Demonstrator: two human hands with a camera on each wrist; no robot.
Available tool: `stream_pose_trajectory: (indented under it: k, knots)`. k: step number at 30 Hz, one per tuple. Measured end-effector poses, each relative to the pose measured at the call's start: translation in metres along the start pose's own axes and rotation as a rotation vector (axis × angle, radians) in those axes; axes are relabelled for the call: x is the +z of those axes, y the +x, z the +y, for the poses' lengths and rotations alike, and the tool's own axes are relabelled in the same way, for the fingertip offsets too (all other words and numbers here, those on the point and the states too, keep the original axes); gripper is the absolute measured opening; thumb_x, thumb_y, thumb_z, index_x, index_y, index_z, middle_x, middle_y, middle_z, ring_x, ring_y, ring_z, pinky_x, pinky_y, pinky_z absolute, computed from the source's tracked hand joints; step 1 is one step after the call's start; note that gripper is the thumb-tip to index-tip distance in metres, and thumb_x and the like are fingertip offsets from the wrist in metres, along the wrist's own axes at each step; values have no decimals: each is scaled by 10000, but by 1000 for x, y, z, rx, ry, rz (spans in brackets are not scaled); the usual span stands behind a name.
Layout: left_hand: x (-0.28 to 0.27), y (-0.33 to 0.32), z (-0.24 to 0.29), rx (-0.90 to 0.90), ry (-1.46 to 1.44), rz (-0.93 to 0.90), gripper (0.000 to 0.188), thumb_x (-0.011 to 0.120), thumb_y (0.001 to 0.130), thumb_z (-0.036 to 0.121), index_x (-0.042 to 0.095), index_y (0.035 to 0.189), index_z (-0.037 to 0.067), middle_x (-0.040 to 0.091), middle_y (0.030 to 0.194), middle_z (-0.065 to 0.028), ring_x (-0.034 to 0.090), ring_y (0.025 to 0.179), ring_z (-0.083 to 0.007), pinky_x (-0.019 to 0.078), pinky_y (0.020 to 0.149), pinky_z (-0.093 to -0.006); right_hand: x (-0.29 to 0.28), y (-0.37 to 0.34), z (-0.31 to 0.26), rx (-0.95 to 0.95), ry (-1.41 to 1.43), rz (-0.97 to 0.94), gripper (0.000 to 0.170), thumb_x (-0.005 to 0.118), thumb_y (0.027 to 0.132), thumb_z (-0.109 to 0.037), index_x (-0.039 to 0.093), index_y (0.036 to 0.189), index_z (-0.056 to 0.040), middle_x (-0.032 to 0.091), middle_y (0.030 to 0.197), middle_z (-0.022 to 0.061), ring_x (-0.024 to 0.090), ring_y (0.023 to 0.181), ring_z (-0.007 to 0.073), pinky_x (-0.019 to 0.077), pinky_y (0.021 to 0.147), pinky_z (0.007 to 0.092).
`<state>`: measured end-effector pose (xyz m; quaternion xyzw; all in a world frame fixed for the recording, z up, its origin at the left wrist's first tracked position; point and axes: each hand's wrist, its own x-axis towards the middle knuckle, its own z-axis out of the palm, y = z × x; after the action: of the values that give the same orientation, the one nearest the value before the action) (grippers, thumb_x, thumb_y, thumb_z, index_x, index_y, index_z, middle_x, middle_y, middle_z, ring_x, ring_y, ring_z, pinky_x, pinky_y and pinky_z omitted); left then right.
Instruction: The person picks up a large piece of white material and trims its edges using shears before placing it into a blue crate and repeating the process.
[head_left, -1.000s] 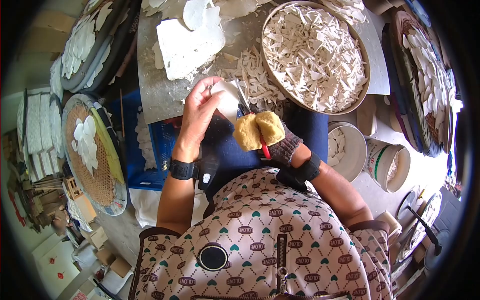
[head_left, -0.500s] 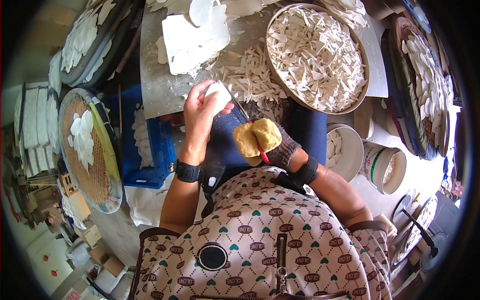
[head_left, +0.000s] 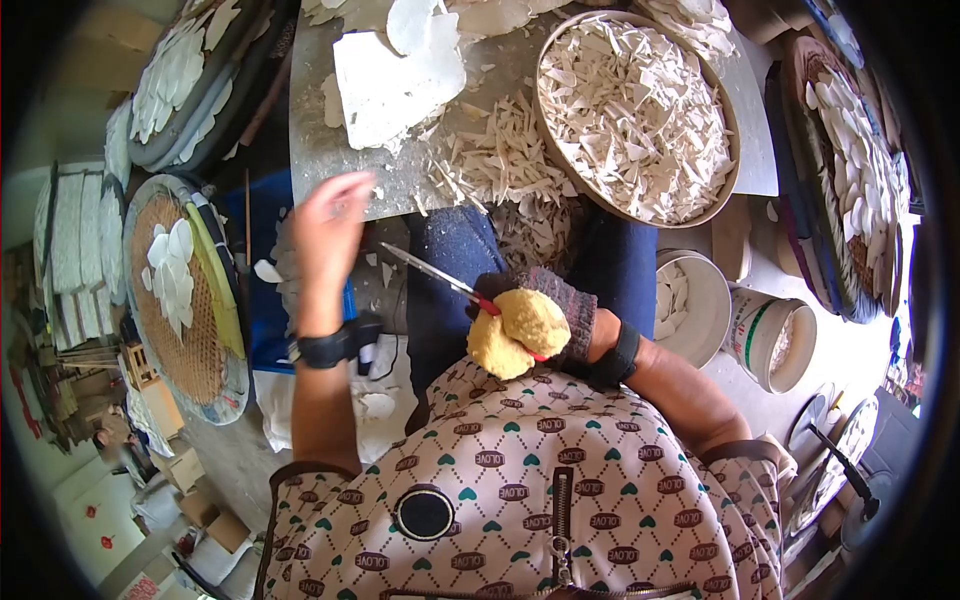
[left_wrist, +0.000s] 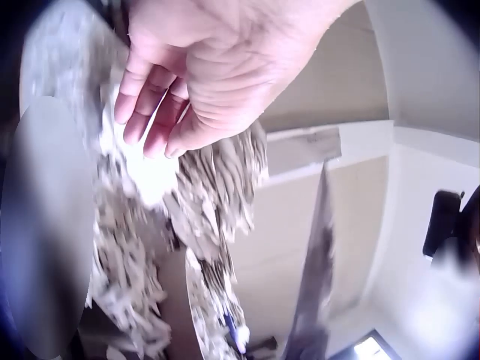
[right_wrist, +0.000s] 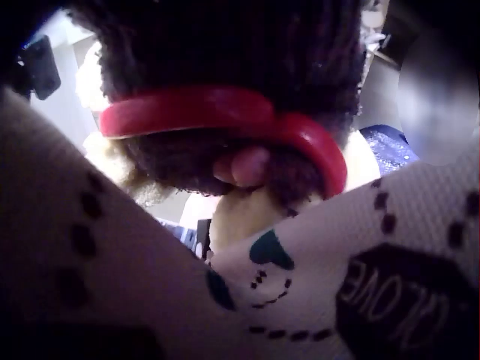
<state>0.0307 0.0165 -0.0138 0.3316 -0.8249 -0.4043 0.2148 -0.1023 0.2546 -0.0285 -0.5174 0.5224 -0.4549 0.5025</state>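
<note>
The bare left hand (head_left: pixel 325 245), blurred in the head view, is over the blue crate (head_left: pixel 270 345). Its fingers (left_wrist: pixel 154 105) bend loosely in the left wrist view, with no piece plainly gripped. A small white piece (head_left: pixel 267 271) shows just left of this hand, above the crate. Near the lap, the gloved right hand (head_left: pixel 562 305) grips scissors (head_left: pixel 432 270) by red handles (right_wrist: pixel 187 109), blades towards the upper left. Yellow spongy padding (head_left: pixel 530 320) covers part of the handles and the hand. Fingertips (right_wrist: pixel 251 165) show through the glove in the right wrist view.
On the metal table (head_left: pixel 390 185) lie a white slab (head_left: pixel 395 90), loose offcuts (head_left: pixel 505 155) and a round tray (head_left: pixel 735 150) of white pieces. White buckets (head_left: pixel 705 310) stand at the right. A woven round rack (head_left: pixel 165 345) is at the left.
The left hand has moved left and down from the table edge, and the white round piece has left its fingers. The right hand has drawn the scissors down towards the lap.
</note>
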Motion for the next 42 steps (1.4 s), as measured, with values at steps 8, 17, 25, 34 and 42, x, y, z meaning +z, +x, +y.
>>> stream_pose_trajectory:
  k: [8, 17, 25, 34, 42]
  knots:
    - [113, 33, 30, 351, 345, -242, 70, 606, 760, 67, 602, 828, 51, 616, 777, -84, 607, 655, -232, 479, 588, -303, -9, -24, 2, 81, 20, 70, 265, 637, 761, -142, 580, 991, -25, 641, 868, 107, 624, 796, 203, 482, 734, 304]
    - [130, 84, 83, 135, -462, -457, 285, 573, 871, 115, 545, 1122, -18, 629, 1009, -122, 616, 893, -160, 504, 755, -256, -14, -29, -14, 9, 176, 108, 216, 653, 765, -130, 554, 921, -17, 582, 835, 73, 587, 740, 181, 473, 693, 279]
    - [163, 84, 50, 148, 589, -492, 429, 392, 897, 166, 397, 1258, -66, 369, 1332, -260, 335, 1272, -344, 261, 1077, -389, -17, -33, -11, -14, 36, 167, 232, 663, 751, -117, 566, 938, -20, 598, 863, 89, 601, 768, 207, 475, 697, 293]
    - [154, 137, 44, 391, 800, -192, 112, 525, 787, 105, 605, 821, 35, 643, 790, -160, 633, 736, -322, 507, 648, -407, -15, -33, 2, 40, 85, 180, 204, 654, 757, -163, 557, 892, -45, 615, 834, 78, 611, 749, 194, 477, 691, 285]
    - [147, 151, 66, 168, 239, -534, 161, 554, 816, 109, 587, 928, -2, 649, 819, -144, 636, 686, -218, 496, 566, -317, -16, -36, 4, -89, 228, 217, 204, 632, 738, -196, 546, 881, -81, 599, 744, 115, 614, 708, 299, 474, 618, 325]
